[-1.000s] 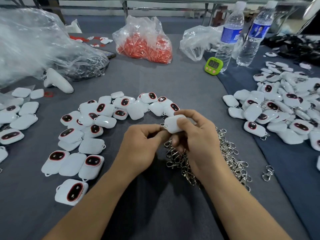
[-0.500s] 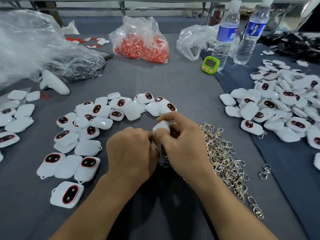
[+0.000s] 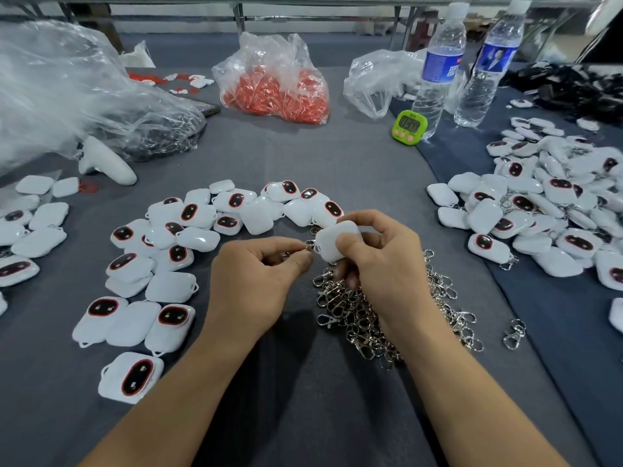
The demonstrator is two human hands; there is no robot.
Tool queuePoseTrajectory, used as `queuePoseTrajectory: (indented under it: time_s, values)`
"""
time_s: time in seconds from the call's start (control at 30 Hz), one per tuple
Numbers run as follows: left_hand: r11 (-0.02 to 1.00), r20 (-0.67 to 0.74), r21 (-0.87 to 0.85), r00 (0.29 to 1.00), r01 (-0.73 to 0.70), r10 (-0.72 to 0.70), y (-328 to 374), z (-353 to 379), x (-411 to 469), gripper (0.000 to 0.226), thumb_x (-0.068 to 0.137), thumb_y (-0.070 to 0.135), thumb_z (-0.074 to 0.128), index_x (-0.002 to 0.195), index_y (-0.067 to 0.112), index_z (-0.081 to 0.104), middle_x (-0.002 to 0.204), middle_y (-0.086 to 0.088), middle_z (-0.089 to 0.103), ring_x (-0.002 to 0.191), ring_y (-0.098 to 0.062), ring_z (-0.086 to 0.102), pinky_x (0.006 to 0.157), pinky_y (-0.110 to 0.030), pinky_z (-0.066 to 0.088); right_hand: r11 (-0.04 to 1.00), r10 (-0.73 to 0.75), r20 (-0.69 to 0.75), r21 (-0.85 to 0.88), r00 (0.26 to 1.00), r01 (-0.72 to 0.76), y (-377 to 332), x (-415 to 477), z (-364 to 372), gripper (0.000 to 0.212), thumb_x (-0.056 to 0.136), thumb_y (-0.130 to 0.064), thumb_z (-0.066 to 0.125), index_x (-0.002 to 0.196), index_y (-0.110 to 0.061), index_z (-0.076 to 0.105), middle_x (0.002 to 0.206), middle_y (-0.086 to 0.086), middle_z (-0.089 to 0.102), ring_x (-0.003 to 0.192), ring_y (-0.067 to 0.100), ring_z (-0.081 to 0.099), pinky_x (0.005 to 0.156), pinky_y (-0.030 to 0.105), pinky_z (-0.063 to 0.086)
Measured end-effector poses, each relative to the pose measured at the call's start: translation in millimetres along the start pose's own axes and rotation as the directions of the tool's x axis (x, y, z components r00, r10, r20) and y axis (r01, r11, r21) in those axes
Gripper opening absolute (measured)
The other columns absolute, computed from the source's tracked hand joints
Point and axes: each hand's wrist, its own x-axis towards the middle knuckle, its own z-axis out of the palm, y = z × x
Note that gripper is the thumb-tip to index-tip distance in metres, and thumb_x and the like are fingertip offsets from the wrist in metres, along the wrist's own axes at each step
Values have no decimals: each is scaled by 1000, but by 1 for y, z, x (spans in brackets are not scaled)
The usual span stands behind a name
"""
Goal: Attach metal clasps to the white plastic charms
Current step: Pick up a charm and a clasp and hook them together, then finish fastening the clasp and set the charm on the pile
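My right hand grips a white plastic charm between thumb and fingers, above the table. Just left of it, my left hand pinches a small metal clasp whose tip touches the charm's left edge. Most of the clasp is hidden by my fingers. A heap of loose metal clasps lies under and behind my right hand. White charms with red-and-black ovals are spread to the left and centre.
A second pile of charms, some with clasps, covers the right side. One stray clasp lies alone. At the back stand a bag of red parts, a green timer, two water bottles and clear plastic bags.
My hands have drawn apart and risen slightly. The charm, half hidden between them before, now shows its flat side in my right hand, with the clasp at its edge.
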Motion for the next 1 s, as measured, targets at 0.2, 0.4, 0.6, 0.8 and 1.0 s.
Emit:
queuePoseTrajectory:
  time_s: [0.2, 0.4, 0.6, 0.8, 1.0]
  values:
    - [988, 1, 148, 999, -45, 46, -2, 1, -4, 22, 81, 31, 81, 91, 50, 75, 57, 14, 60, 51, -2, 50, 53, -13, 39, 994, 89, 89, -75, 992, -82, -5, 5, -11, 18, 92, 0, 60, 100, -10, 73, 71, 12, 72, 45, 19, 51, 38, 21, 36]
    - [942, 53, 334, 999, -23, 5, 0, 1, -3, 35, 79, 33, 79, 112, 45, 72, 77, 26, 64, 84, 1, 56, 83, -13, 44, 545, 123, 39, 832, 992, -101, -22, 16, -51, 32, 89, -28, 65, 109, -5, 74, 108, 9, 76, 86, 14, 74, 70, 22, 58]
    - [879, 338, 400, 933, -261, 123, 4, 4, -4, 47, 86, 42, 73, 132, 45, 62, 138, 26, 52, 128, 6, 38, 106, -18, 27, 986, 12, -155, 168, 988, 14, -5, 19, -27, 36, 85, -7, 77, 121, -14, 72, 101, -1, 76, 89, 8, 72, 77, 20, 54]
    - [877, 382, 377, 913, -297, 145, 3, 6, -1, 24, 86, 33, 75, 109, 38, 78, 124, 22, 67, 121, -8, 54, 104, -41, 40, 710, -159, 173, -664, 972, 234, 11, 38, 4, 78, 91, -13, 59, 160, -34, 28, 166, -6, 29, 154, 14, 17, 119, 28, 22]
    - [877, 232, 413, 959, -246, 160, 1, 3, -7, 11, 82, 28, 78, 87, 37, 80, 89, 18, 72, 88, -12, 59, 83, -36, 47, 469, -120, 266, -834, 957, 290, 16, 45, 10, 37, 92, -11, 50, 127, -18, 60, 127, 2, 58, 118, 29, 53, 97, 43, 43]
